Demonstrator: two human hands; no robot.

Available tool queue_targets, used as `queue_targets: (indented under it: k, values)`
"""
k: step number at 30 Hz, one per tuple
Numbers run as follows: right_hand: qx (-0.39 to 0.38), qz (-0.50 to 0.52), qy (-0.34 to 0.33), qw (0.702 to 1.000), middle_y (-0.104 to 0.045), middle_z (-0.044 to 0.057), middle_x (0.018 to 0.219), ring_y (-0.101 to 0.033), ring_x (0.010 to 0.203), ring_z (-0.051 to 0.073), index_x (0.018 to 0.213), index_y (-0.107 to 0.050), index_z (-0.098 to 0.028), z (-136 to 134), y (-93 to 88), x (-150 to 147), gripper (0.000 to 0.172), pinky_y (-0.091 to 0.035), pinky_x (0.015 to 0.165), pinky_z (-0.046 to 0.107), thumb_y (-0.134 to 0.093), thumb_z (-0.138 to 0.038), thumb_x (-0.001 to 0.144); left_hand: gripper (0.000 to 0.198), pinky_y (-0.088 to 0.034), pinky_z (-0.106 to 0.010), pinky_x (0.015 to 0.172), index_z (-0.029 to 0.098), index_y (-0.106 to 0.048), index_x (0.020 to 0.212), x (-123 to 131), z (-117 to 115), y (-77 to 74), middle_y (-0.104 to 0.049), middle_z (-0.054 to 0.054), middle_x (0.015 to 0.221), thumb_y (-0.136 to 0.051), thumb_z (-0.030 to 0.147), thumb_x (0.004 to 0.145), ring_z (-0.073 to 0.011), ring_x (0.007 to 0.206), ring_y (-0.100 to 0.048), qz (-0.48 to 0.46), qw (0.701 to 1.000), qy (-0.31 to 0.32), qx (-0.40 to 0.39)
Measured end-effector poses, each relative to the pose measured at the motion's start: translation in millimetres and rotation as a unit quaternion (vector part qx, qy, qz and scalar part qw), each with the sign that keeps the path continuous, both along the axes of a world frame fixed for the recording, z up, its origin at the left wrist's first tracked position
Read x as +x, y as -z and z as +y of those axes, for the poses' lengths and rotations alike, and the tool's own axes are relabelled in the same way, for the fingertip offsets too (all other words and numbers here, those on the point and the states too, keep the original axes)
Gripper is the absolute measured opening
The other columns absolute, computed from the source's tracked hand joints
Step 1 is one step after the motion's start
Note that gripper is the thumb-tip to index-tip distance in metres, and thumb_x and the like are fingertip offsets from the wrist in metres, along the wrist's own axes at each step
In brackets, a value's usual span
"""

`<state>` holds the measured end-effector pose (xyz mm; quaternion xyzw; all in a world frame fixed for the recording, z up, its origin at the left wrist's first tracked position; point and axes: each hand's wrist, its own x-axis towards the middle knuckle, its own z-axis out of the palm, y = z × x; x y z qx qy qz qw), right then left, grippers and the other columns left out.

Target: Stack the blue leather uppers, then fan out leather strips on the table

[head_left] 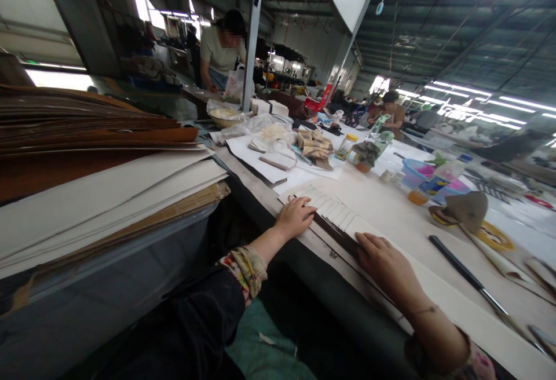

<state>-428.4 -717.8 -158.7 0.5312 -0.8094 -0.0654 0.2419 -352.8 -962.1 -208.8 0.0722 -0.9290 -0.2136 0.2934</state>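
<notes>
A long pale board (452, 287) lies along the near edge of the worktable, with a dark brown strip (336, 234) beside its near side. At the far end of the strip rests my left hand (296, 216), its fingers bent over the edge of the pale material. Closer to me, my right hand (384, 261) lies over the strip and the board's edge, fingers together and pointing left. Thin dark strands show between the two hands. What lies under either palm is hidden.
Stacked brown and white sheets (99, 194) stand at the left. On the table are a black-handled tool (456, 261), a yellow dish (495, 235), a blue basin (412, 172), a jar (346, 147) and plastic bags (271, 131). Two people work farther back.
</notes>
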Motion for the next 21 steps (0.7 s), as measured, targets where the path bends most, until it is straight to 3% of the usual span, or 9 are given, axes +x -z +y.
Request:
queue_targets:
  k: [6,11,15,21]
  values:
    - [0.004,-0.041,0.025,0.999,-0.058,0.009,0.109,-0.055,0.094,0.021,0.113,-0.054,-0.012,0.9,0.3,-2.6,0.031,-0.047,0.084,0.033,-0.044,-0.023,0.086,0.023,-0.033,-0.038,0.097,0.028,-0.065,0.097,4.1,8.1,-8.3,-0.052,0.000,0.116,-0.049,0.026,0.081,-0.0188,0.110,-0.043,-0.021,0.999,0.034,-0.010]
    - [-0.024,-0.046,0.030,0.998,-0.058,0.009,0.105,-0.054,0.093,0.022,0.113,-0.053,-0.014,-1.6,1.6,-2.0,0.032,-0.046,0.083,0.034,-0.043,-0.033,0.089,0.025,-0.014,-0.048,0.105,0.029,-0.061,0.105,5.9,43.1,-9.0,-0.052,-0.003,0.113,-0.046,0.031,0.085,-0.0203,0.110,-0.041,-0.003,0.995,0.064,-0.077]
    - [-0.046,-0.012,0.049,0.998,-0.059,0.011,0.099,-0.054,0.086,0.023,0.113,-0.051,-0.012,-7.9,2.4,2.7,0.033,-0.046,0.077,0.035,-0.042,-0.031,0.089,0.029,-0.015,-0.048,0.105,0.028,-0.056,0.111,6.3,62.0,-8.7,-0.053,-0.003,0.108,-0.042,0.035,0.087,-0.0191,0.108,-0.042,-0.001,0.995,0.071,-0.068]
    - [-0.021,0.012,0.025,0.999,-0.058,0.010,0.099,-0.053,0.083,0.021,0.119,-0.047,-0.012,-8.4,7.3,4.9,0.039,-0.046,0.073,0.032,-0.045,-0.013,0.080,0.028,-0.020,-0.046,0.104,0.026,-0.057,0.108,7.4,46.0,-8.7,-0.053,-0.003,0.112,-0.048,0.036,0.084,-0.0203,0.109,-0.042,-0.024,0.996,0.072,-0.052]
